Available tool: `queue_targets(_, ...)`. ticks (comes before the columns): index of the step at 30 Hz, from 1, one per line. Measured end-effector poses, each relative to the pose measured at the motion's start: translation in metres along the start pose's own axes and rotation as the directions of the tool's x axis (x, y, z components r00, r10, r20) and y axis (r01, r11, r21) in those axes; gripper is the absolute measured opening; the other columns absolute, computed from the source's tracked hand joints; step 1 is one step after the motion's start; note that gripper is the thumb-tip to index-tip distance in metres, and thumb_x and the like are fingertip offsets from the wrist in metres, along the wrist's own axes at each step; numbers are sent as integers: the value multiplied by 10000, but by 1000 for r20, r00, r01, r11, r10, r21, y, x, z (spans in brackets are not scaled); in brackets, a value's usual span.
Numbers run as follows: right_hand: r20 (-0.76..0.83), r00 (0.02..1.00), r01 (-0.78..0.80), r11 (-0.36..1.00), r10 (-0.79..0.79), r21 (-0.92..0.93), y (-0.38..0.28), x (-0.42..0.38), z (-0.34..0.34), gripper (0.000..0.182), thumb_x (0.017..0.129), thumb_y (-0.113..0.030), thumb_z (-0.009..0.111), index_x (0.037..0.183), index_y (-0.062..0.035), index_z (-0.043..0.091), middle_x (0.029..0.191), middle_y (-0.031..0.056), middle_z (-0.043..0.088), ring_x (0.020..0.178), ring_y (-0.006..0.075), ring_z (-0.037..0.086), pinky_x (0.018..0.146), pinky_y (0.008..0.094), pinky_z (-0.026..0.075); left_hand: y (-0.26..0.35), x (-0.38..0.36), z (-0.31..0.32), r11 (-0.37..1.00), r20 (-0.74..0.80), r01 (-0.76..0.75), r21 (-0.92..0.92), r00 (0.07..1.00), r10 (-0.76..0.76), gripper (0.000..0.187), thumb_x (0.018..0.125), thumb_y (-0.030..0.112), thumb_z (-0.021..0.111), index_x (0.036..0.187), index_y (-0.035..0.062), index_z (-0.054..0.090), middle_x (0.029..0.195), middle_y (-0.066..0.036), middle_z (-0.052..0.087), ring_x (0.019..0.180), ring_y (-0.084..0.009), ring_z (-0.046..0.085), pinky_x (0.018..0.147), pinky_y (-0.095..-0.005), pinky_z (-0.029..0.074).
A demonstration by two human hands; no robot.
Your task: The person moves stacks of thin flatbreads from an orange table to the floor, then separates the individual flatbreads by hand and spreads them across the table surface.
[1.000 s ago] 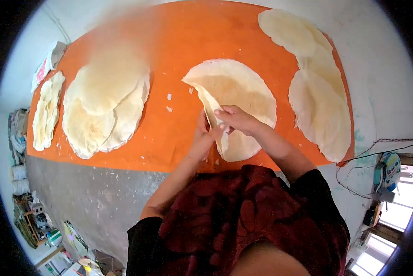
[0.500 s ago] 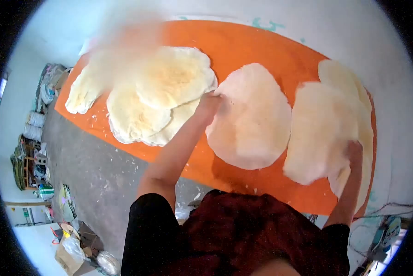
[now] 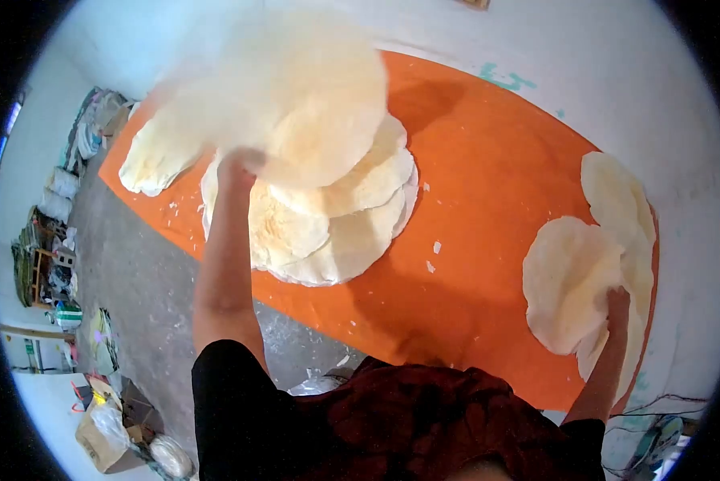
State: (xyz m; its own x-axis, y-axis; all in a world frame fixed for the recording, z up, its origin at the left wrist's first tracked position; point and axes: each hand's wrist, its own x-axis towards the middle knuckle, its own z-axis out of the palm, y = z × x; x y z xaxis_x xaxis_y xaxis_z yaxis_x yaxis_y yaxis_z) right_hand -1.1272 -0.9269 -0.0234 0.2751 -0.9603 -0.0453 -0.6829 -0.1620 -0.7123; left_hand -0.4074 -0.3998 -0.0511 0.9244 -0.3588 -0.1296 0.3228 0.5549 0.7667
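Above a pile of round pale sheets (image 3: 356,248) on the orange table, my left hand (image 3: 242,163) holds the near edge of a thin pale sheet (image 3: 320,104), its fingers closed on it. The sheet is raised over the pile and its upper left part is blurred. At the right end of the table my right hand (image 3: 617,303) is at the edge of another pale sheet (image 3: 564,276), which partly overlaps several sheets (image 3: 637,240) beneath it. The right fingertips are too small to make out.
The orange table (image 3: 488,184) has small white scraps on it. A folded pale sheet (image 3: 155,156) lies at its left end. Beyond are a wall, a grey floor (image 3: 147,264), bags and boxes at the left, and cables at the lower right.
My left hand has moved left with the sheet, which has left the middle of the table and is now over the pile. The sheet near my right hand has shifted and looks smaller.
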Motion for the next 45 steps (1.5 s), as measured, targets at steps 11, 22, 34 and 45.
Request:
queue_targets(11,207,847,531,793,-490,-297,-302,-36,58,244,836,-136,433,988,29,529,854,31,551,832,120,475,782,246,383,-77,-46,-72,976,-502,204,-72,838,-212,199,842,156,469,984,17,469,883,-121,544,693,-255,545,543,-359,456)
queue_targets(22,369,82,995,54,-926,-86,-383,-136,339,221,761,-81,447,977,-65,487,873,98,541,832,272,543,666,407,450,-125,-264,4,887,-133,459,-46,877,-461,167,834,187,411,848,50,507,746,-98,582,615,-176,554,547,-278,450)
queue_targets(34,675,360,925,341,-644,-168,-266,-147,315,381,789,-79,460,1167,-79,409,1183,101,431,1080,281,435,849,442,385,-182,-362,53,762,-24,632,139,772,-635,166,860,212,496,958,77,498,861,-126,612,741,-208,606,627,-292,471)
queue_targets(45,63,950,313,933,-307,-179,50,-129,37,251,802,-162,510,1022,-43,533,876,158,589,786,283,579,674,358,461,-315,-399,241,502,308,728,466,398,-864,222,863,178,494,1038,41,500,1048,-133,562,959,-242,551,790,-357,447)
